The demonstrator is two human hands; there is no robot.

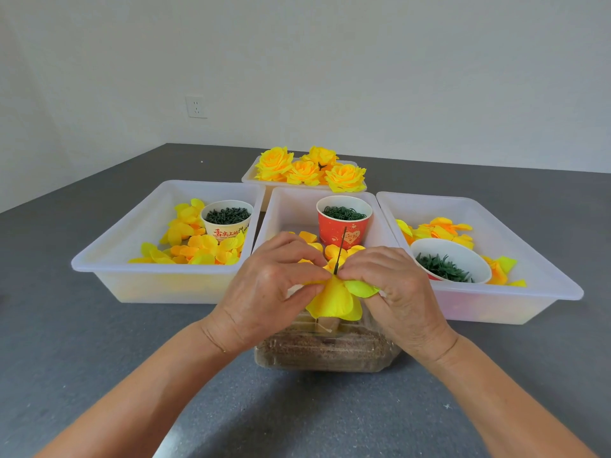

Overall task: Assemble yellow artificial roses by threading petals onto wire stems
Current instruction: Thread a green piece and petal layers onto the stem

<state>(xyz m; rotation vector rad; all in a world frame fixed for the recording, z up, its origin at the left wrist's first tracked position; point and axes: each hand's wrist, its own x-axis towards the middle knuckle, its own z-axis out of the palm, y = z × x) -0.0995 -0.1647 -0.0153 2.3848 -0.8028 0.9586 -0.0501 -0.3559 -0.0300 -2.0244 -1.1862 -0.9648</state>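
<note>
Both hands, left point(264, 285) and right point(393, 285), pinch a petal point(334, 300) on the wire point(340, 249); trays point(158, 279) crowd behind, bare worktop point(82, 342) beside.

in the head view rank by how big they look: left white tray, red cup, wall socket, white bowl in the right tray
1. left white tray
2. white bowl and red cup, which look alike; the bowl is nearer, so unsure
3. wall socket

A grey worktop point(99, 325) meets a plain white wall point(363, 61) bearing a white power socket point(196, 107). Near the front edge stands a clear plastic container point(325, 353) of brown granular filling, with a tan block point(325, 325) inside.
</note>
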